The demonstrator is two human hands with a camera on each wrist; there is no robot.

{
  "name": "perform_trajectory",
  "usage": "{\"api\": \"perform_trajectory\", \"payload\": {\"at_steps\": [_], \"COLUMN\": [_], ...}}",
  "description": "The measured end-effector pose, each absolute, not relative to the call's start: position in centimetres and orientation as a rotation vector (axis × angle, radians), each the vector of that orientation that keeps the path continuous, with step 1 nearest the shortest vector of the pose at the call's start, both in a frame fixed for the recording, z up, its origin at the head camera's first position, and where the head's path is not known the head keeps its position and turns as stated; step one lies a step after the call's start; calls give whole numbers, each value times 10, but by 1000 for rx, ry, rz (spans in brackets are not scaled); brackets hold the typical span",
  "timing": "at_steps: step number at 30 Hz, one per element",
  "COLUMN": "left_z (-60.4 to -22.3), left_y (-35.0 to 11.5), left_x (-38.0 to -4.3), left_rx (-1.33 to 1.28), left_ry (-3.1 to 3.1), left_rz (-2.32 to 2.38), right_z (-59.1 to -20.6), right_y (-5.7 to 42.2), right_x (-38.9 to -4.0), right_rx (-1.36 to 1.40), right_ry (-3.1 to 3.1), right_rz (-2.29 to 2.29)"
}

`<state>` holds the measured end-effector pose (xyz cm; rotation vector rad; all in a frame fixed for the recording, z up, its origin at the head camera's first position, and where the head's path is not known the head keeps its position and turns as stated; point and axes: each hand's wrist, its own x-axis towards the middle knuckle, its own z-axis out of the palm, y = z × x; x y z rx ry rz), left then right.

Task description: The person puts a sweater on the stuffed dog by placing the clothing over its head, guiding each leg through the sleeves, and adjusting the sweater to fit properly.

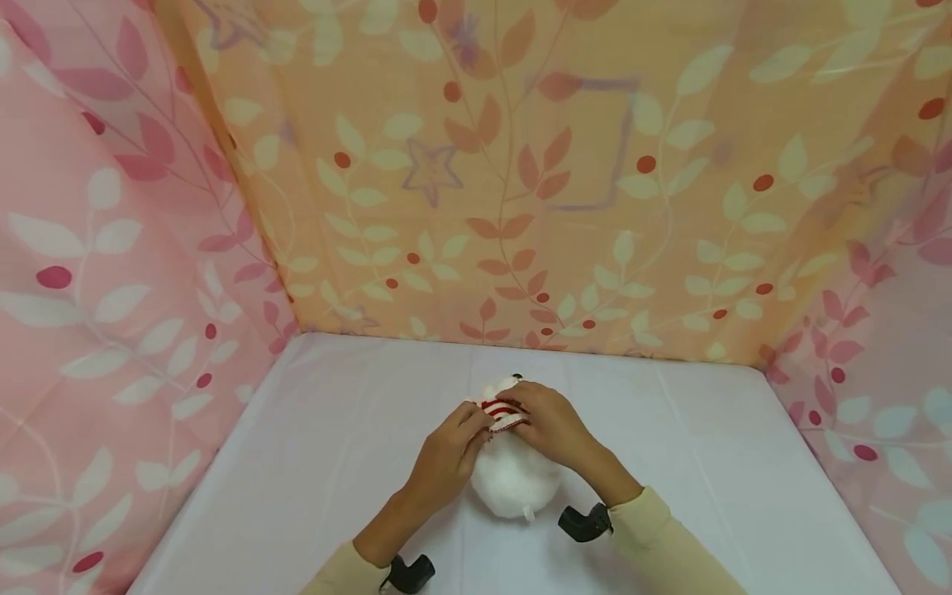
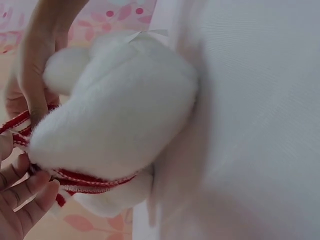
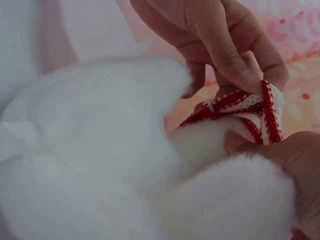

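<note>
A fluffy white plush toy (image 1: 516, 479) rests on the table with its rounded rear and small white tag towards me. Round its neck area runs a red-and-white striped knitted scarf (image 1: 506, 415), which also shows against the fur in the left wrist view as a band (image 2: 95, 182). My left hand (image 1: 444, 454) pinches the scarf from the left side. From the right, my right hand (image 1: 554, 423) holds another part of it between thumb and fingers. Close up in the right wrist view, the knit (image 3: 270, 112) is bent between both hands' fingertips. The toy's face is hidden.
The white-covered table (image 1: 335, 430) meets an orange leaf-patterned cloth (image 1: 506, 165) at its back. Pink patterned cloths stand along the left (image 1: 111, 330) and right (image 1: 855, 397). Black mounts (image 1: 585, 522) are strapped at both wrists.
</note>
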<state>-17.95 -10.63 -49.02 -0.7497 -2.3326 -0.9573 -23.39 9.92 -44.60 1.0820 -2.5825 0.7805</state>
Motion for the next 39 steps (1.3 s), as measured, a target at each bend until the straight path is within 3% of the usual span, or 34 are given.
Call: {"api": "perform_trajectory", "payload": {"at_steps": [15, 21, 33, 39], "left_z": [-492, -493, -487, -488], "left_y": [-90, -93, -130, -140], "left_x": [-179, -177, -189, -204], "left_rx": [-852, -838, -254, -228], "left_ry": [-2284, -2288, -2335, -2550], "left_rz": [-925, -940, -1133, -1279], "right_z": [-469, -472, -467, -466], "right_y": [75, 77, 101, 101], "right_x": [-242, -242, -248, -254], "right_rx": [740, 762, 1013, 1083], "right_ry": [-2642, -2627, -2693, -2662], "right_rz": [838, 802, 959, 956]}}
